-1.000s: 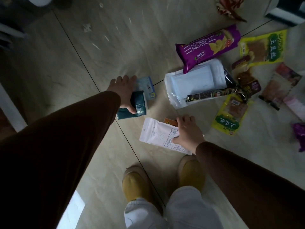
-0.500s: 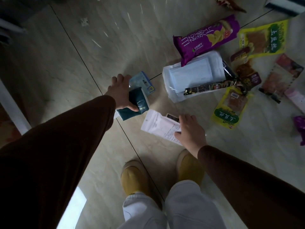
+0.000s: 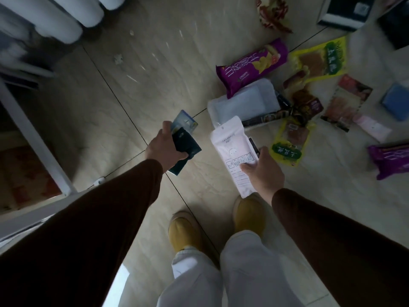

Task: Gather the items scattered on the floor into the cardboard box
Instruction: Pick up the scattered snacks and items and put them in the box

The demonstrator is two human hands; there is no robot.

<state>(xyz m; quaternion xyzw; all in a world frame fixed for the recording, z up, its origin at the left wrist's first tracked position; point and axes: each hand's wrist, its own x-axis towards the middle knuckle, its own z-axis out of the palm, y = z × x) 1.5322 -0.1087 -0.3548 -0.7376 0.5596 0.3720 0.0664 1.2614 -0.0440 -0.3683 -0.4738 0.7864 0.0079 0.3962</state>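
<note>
tiled floor [image 3: 177, 63] | left hand [image 3: 164, 149] fingers grip dark pouch [image 3: 184, 149] | right hand [image 3: 263, 173] pinches white pouch [image 3: 234, 151], hiding dark item

I looked down on a glossy beige tiled floor [image 3: 177, 69] with dark grout lines; a white frame [image 3: 37, 138] ran along its dim left side.

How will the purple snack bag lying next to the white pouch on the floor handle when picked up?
The purple snack bag looks puffed and rounded, so it is probably light for its size and squashy. Its film looks glossy, so likely slippery; the flat crimped end seems the safer pinch. It lies partly over the large white packet, which may shift as it lifts.
</note>
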